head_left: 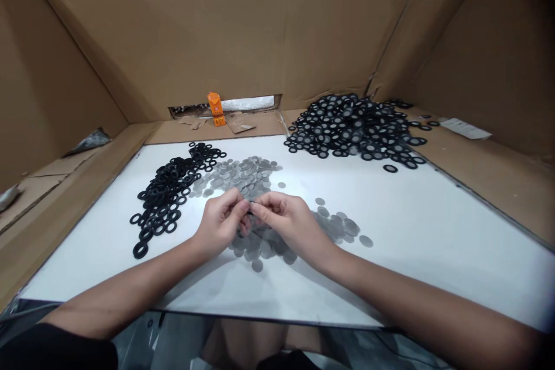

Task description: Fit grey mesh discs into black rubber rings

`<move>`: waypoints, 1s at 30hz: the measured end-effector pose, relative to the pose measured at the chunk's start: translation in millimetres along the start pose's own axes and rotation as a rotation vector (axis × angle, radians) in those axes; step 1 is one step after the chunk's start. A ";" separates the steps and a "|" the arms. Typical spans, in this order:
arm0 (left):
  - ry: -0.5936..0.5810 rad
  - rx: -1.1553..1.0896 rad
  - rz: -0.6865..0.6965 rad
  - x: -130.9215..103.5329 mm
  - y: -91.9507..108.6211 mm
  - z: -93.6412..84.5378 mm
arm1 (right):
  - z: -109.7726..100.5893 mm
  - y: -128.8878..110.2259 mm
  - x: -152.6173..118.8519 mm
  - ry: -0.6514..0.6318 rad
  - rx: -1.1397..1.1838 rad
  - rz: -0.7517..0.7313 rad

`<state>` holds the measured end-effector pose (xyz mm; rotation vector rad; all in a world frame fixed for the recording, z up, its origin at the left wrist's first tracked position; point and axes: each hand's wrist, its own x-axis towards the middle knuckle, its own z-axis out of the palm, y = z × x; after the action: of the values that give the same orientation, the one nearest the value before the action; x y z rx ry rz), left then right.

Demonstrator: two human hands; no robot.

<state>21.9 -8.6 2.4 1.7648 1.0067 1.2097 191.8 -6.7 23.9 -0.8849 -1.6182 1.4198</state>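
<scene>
My left hand (223, 221) and my right hand (287, 221) meet above the middle of the white board. Their thumbs and fingertips pinch a small black ring (251, 203) between them, mostly covered by the fingers. Under and around the hands lie thin grey discs (247, 176), with more discs (340, 225) just right of my right hand. A heap of black rings (167, 185) spreads left of my left hand. At the back right rises a large pile of black rings with grey centres (351, 124).
Cardboard walls (243, 29) enclose the board (411, 243) at the back and sides. An orange box (215, 105) stands by a slot in the back wall. A white paper (465, 128) lies at the right, and a plastic bag (91, 140) at the left.
</scene>
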 end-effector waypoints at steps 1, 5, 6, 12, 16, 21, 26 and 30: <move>0.017 0.017 0.001 0.0 -0.7 1.0 | -0.9 -0.6 0.5 0.004 -0.031 -0.002; 0.098 0.129 0.067 1.6 -2.1 4.3 | -3.1 0.8 3.4 0.029 -0.081 -0.021; 0.115 0.171 0.097 2.4 -1.8 4.5 | -3.5 1.4 3.9 0.034 -0.094 -0.029; 0.103 0.286 0.256 4.4 2.7 2.5 | -0.9 0.4 3.8 0.080 -0.108 -0.053; 0.253 0.214 0.244 -0.2 4.0 8.6 | 11.5 -1.8 2.6 0.044 0.218 0.069; 0.191 0.128 0.210 -4.5 2.5 15.8 | 18.3 -1.8 1.0 0.094 0.530 0.136; 0.003 0.154 0.207 -0.9 1.4 3.1 | 10.1 1.7 3.3 0.060 0.459 0.157; -0.088 0.201 0.114 7.2 2.9 -8.2 | 5.2 2.2 5.2 0.066 0.266 0.151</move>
<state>16.4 -2.0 9.7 2.0381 1.0172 1.1207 184.8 -4.2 22.0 -0.9016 -1.2984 1.6477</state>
